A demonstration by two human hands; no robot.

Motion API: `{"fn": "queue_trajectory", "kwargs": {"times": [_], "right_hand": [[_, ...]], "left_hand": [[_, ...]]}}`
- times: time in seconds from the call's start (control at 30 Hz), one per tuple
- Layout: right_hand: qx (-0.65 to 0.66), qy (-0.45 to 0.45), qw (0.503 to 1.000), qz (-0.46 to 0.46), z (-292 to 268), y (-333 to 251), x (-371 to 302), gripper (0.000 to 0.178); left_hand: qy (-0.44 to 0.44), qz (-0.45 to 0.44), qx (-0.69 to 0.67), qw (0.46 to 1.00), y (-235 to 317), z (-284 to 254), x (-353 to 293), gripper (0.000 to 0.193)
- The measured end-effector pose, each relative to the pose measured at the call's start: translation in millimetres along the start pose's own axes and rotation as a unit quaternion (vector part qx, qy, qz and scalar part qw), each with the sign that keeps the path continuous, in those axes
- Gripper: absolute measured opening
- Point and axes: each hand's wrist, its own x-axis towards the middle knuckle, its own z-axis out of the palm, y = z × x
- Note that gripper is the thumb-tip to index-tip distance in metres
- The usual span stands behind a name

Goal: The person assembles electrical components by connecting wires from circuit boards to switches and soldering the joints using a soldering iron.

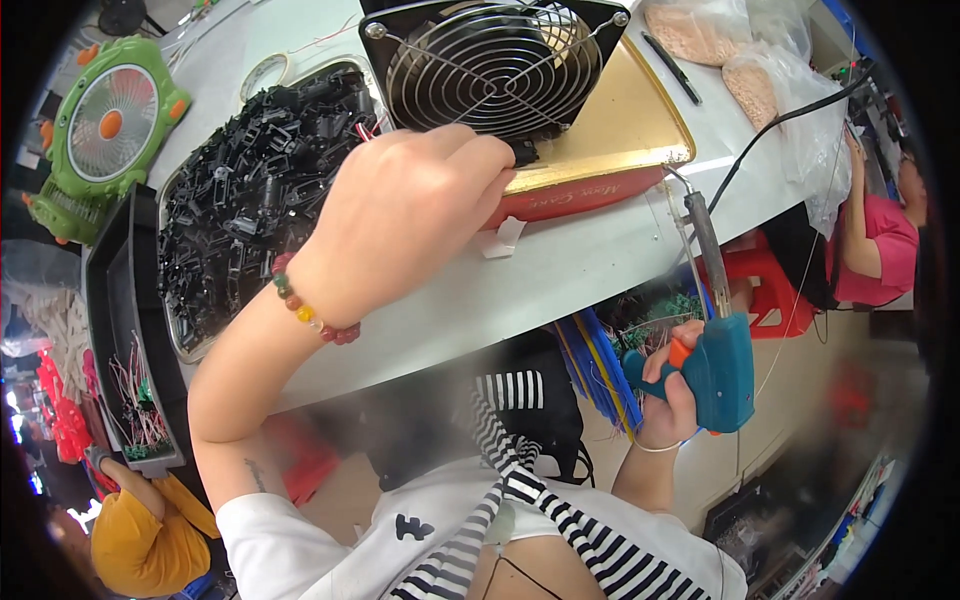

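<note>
My left hand (410,205), a beaded bracelet on its wrist, reaches over the table to the near edge of a gold-topped red tin (628,125). Its fingers are closed at a small black plastic part (526,150) on the tin, mostly covered by the fingertips. In my right hand (668,405) is a teal soldering gun (724,375), gripped by its handle with a finger at the orange trigger. The gun's metal tip points up toward the tin's right corner. A black fan (497,65) with a wire guard stands on the tin, just beyond my left hand.
A metal tray (182,345) heaped with black plastic parts (250,185) lies left of my left hand. Beyond it are a green fan (110,125) and a tape roll (264,78). A black cable (770,125) and plastic bags (750,85) lie at right. Co-workers sit either side.
</note>
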Motion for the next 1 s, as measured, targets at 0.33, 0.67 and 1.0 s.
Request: {"fn": "queue_trajectory", "kwargs": {"times": [0.33,0.67,1.0], "right_hand": [[-0.024,-0.066,0.996,0.049,14.7,-5.7,-0.5,0.054],[-0.131,-0.067,0.988,0.051,31.8,-3.6,-4.3,0.051],[-0.164,-0.084,0.982,0.033,30.8,1.9,-6.0,0.055]], "left_hand": [[0.088,0.142,0.213,0.963,-7.4,9.2,3.1,0.011],[0.163,0.136,0.192,0.958,-16.5,25.4,-6.5,0.017],[0.173,0.13,0.208,0.954,-16.4,29.7,-4.8,0.01]]}}
